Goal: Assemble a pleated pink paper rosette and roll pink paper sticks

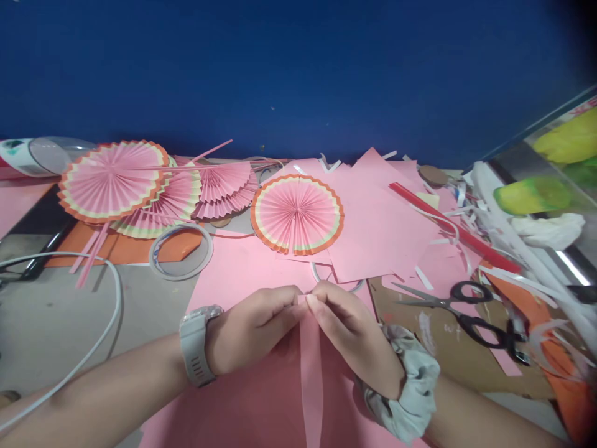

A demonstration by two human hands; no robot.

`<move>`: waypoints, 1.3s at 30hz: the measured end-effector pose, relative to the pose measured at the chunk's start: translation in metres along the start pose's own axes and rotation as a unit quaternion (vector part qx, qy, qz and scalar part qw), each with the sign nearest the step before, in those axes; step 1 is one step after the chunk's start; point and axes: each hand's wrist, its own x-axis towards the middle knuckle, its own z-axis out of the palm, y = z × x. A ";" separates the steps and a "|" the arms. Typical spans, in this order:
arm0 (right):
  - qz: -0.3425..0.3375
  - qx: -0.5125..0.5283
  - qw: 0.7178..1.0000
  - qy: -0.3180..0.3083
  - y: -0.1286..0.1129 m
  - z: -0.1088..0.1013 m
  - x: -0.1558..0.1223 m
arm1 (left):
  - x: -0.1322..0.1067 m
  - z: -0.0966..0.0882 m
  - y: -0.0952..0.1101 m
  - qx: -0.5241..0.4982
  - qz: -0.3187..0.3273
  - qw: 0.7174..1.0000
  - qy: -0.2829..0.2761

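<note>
Pink paper strip [311,379] right at the front, near end running off the bottom edge of view — long axis straight up the middle, pointing away from the camera, far end up between left hand [259,326] and right hand [352,333]. Beneath it lies a big pink sheet [228,264], so it's pink on pink down there. Over to the right, brown cardboard [466,367] carries faint white handwriting [451,330], two letters that look like "wf", the second one unsure; red lettering [584,108] at the far right edge is cut off and unreadable. Beyond the hands sits a round pleated fan [298,214], pink with a pale band and orange zigzag rim, and more fans [112,180] overlap at the left. Scissors [443,303] rest over the cardboard, blades pointing left; a tape ring [209,252] lies past the left hand. Now the fingers [280,297]: curled in, tips almost meeting, closed to a tight pinch — both thumbs [319,309] press on the strip's far end.
</note>
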 end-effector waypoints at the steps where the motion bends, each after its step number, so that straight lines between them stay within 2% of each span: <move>1: 0.000 0.000 1.000 0.001 0.000 0.000 0.000 | 0.000 0.000 0.000 -0.002 0.000 1.000 -0.001; 7: 0.007 0.003 1.000 0.002 -0.001 0.000 0.001 | 0.000 0.000 -0.001 -0.009 0.016 1.000 -0.003; 28: 0.013 0.023 0.999 -0.019 -0.005 -0.001 0.002 | 0.000 -0.001 -0.001 0.026 0.008 1.000 -0.005; 34: 0.007 0.056 0.998 -0.027 -0.006 -0.002 0.001 | 0.001 0.000 0.000 -0.004 0.018 1.000 -0.016; 39: 0.004 0.019 1.000 -0.019 -0.005 -0.002 0.001 | 0.001 0.001 0.001 -0.012 0.006 1.000 -0.026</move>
